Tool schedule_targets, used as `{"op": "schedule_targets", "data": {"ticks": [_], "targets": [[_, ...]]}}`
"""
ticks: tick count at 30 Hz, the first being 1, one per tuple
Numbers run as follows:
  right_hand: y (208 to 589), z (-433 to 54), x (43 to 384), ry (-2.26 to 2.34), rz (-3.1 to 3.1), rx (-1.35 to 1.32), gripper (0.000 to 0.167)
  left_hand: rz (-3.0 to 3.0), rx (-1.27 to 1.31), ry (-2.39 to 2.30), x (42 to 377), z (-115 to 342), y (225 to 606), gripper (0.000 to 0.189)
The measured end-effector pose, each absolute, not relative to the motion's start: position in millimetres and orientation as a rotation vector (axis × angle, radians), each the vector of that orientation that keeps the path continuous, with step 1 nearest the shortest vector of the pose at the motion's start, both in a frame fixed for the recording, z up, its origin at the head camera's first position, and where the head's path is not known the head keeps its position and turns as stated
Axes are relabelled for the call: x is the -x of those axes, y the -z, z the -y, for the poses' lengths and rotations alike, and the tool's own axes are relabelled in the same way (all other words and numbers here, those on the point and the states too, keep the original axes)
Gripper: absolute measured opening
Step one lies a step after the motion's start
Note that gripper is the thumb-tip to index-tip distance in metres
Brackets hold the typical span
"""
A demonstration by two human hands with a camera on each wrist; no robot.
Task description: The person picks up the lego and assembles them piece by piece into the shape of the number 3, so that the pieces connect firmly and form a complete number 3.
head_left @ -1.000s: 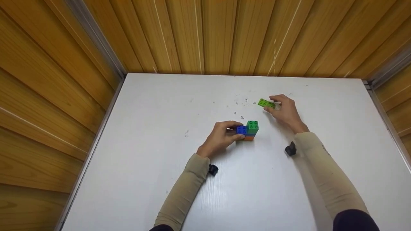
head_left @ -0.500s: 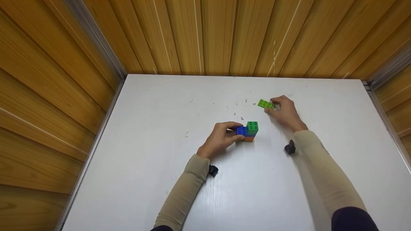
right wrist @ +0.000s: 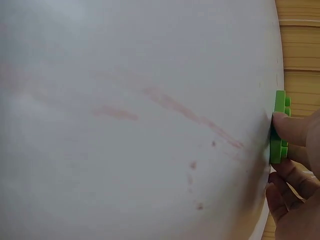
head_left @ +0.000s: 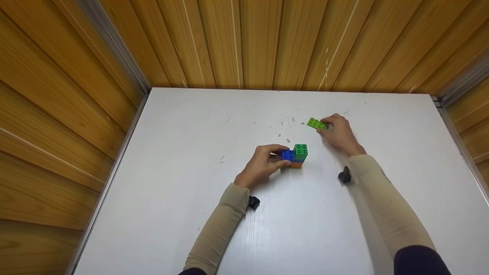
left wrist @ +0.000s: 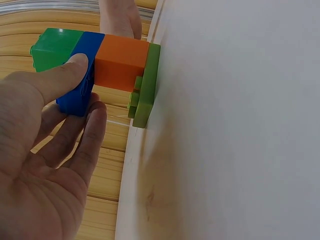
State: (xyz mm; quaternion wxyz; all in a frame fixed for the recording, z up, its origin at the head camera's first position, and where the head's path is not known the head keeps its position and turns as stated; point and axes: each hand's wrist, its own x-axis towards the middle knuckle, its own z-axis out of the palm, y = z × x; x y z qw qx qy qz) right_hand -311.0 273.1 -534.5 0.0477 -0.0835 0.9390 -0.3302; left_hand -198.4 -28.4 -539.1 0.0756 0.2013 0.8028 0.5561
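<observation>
On the surface point(head_left: 172, 152), the left hand point(head_left: 260, 163) grips the blue brick point(head_left: 287, 155) in a stack point(head_left: 299, 161), green brick point(head_left: 300, 151) above it, orange brick point(left wrist: 121, 61) and flat green base point(left wrist: 148, 85) below, while the right hand point(head_left: 339, 134), farther back and rightward, pinches a lime brick point(head_left: 315, 123) well apart from the stack.

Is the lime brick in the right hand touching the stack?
Apart. The head view shows white tabletop between the lime brick, pinched in the right hand, and the stack in the left hand.
</observation>
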Motion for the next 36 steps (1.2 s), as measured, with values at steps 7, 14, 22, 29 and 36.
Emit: {"op": "schedule_targets", "data": {"ticks": [7,14,22,29,36], "targets": [[532,-273,310,1.012,-2.847,0.253,0.044,-2.402,-0.576,-1.660,197,29,539,0.042],[529,-273,309,1.016,-2.862,0.285,0.043,-2.414,-0.578,-1.649,196,29,539,0.043],[514,-269,307,1.040,-2.798,0.220,0.046,-2.412,-0.559,-1.642,197,29,538,0.045],[497,-259,298,1.075,-2.792,0.282,0.043,-2.402,-0.550,-1.659,196,28,538,0.043],[480,-249,283,1.130,-2.850,0.439,0.040,-2.426,-0.557,-1.635,198,28,538,0.047]]}}
